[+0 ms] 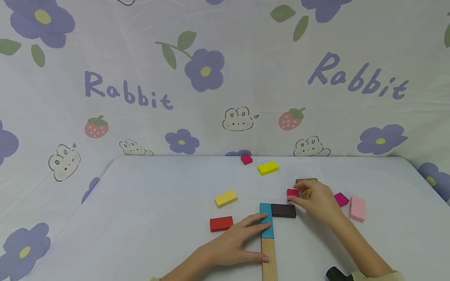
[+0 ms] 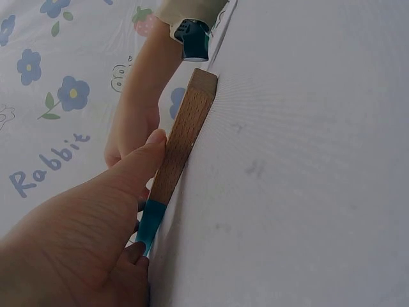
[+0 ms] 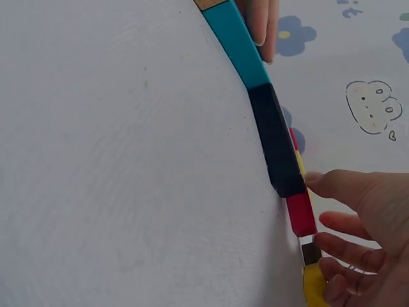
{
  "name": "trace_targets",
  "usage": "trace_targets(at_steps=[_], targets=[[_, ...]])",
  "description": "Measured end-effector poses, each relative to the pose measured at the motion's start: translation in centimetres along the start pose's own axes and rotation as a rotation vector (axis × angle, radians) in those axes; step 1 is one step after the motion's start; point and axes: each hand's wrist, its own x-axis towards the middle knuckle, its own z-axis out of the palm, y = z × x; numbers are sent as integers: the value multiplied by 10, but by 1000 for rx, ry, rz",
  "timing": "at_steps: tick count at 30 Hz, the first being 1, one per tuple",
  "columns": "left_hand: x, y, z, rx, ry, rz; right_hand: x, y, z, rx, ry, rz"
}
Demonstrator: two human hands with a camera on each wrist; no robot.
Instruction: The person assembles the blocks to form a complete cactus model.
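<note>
My left hand (image 1: pixel 233 242) rests on a row of blocks, fingertips on the blue block (image 1: pixel 266 210) and thumb on the wood-coloured block (image 1: pixel 269 269). These two lie end to end, pointing away from me. From the blue block's far end, a dark brown block (image 1: pixel 283 211) sticks out to the right. My right hand (image 1: pixel 321 201) pinches a small red block (image 1: pixel 292 194) between thumb and forefinger, just beyond the dark block's right end. Partly hidden by that hand are a yellow block (image 1: pixel 308 193) and a brown block (image 1: pixel 306 180).
Left of the row lie a red block (image 1: pixel 221 224) and a yellow block (image 1: pixel 226 198). Farther back are another yellow block (image 1: pixel 268 168) and a small red one (image 1: pixel 246 159). A magenta block (image 1: pixel 341 200) and a pink block (image 1: pixel 357 208) lie right of my right hand.
</note>
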Motion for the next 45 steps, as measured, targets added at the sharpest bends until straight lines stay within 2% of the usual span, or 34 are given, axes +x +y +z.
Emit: trace_targets(at_steps=[11, 21, 37, 45], targets=[[1, -2, 0, 0, 3, 5, 4, -2, 4, -55, -38, 46], [1, 1, -2, -4, -1, -9, 5, -4, 4, -69, -27, 38], [1, 1, -3, -2, -1, -8, 10, -13, 8, 2, -52, -3], [1, 1, -3, -12, 0, -8, 17, -19, 13, 35, -83, 8]])
